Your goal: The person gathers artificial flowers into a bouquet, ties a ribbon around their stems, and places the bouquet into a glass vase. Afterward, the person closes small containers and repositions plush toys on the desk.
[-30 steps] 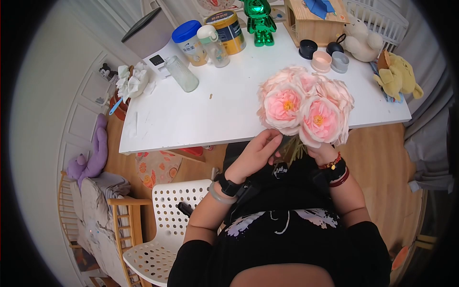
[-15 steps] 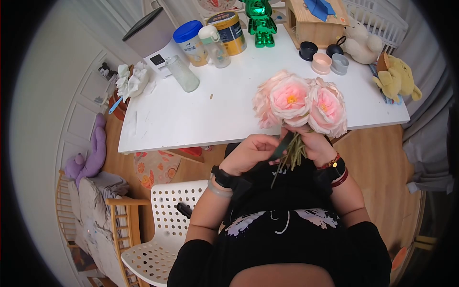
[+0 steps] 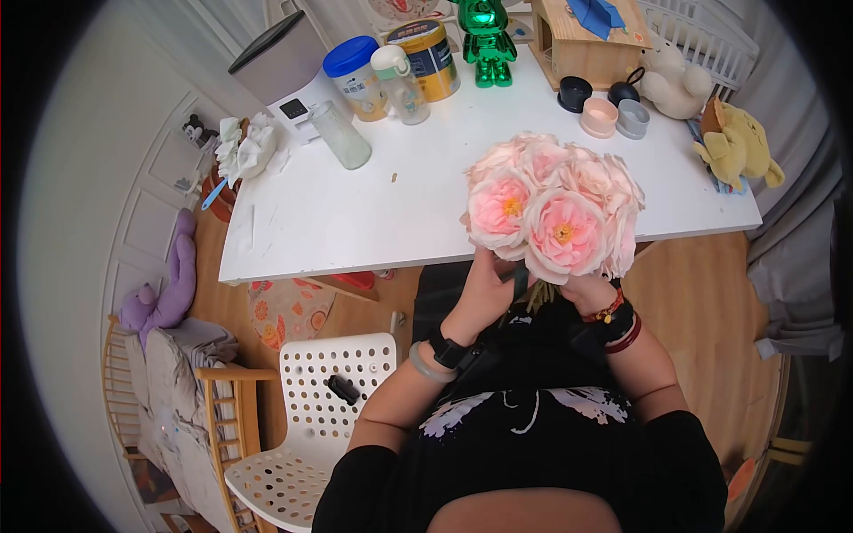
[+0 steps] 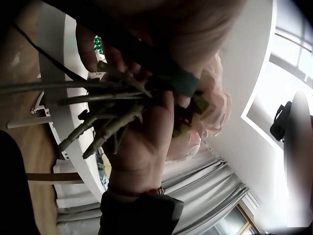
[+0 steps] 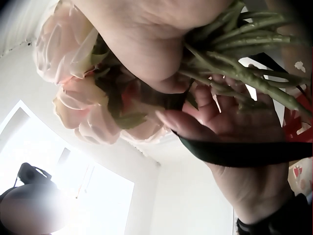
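Head view shows the pink rose bouquet (image 3: 553,213) over the white table (image 3: 355,213) edge. Right hand (image 3: 588,289) grips its stems; left hand (image 3: 484,289) pinches a dark ribbon (image 5: 244,152) there. Blooms seem soft and light, so hold the stiffer stems.

The head view looks steeply down from above the person onto the tabletop (image 3: 373,213) ahead, with the bouquet (image 3: 551,213) near its centre. Both wrist views sit very close beneath the bouquet (image 4: 210,112) and look upward past its stems (image 5: 244,58) toward ceiling and window. All three share the bouquet and the hands (image 3: 484,289) holding it.
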Demonstrator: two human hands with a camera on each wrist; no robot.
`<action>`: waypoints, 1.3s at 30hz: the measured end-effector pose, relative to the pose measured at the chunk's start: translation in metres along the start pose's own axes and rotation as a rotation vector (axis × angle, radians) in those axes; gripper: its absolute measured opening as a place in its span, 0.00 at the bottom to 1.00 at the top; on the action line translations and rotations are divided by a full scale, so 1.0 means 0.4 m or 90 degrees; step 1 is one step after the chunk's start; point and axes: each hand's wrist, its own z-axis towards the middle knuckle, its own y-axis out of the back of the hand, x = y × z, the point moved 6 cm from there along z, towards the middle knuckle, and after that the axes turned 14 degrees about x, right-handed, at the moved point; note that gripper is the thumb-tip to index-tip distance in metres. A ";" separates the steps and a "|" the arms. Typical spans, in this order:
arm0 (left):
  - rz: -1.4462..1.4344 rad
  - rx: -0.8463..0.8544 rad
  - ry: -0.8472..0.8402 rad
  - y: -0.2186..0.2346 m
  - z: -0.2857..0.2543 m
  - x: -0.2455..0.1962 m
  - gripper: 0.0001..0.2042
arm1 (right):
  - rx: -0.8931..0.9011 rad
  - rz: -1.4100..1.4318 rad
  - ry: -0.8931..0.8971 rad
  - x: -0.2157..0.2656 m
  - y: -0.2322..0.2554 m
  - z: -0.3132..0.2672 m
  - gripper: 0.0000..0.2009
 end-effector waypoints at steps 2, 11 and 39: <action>-0.014 0.017 -0.012 -0.004 0.002 -0.003 0.27 | 0.009 0.037 0.034 -0.015 -0.002 -0.001 0.37; 0.713 0.145 -0.203 -0.050 -0.009 -0.044 0.28 | -0.182 -0.238 0.186 0.077 -0.025 -0.017 0.33; -0.015 0.275 0.141 0.053 0.049 0.073 0.27 | 0.284 0.551 0.295 0.067 -0.082 -0.006 0.32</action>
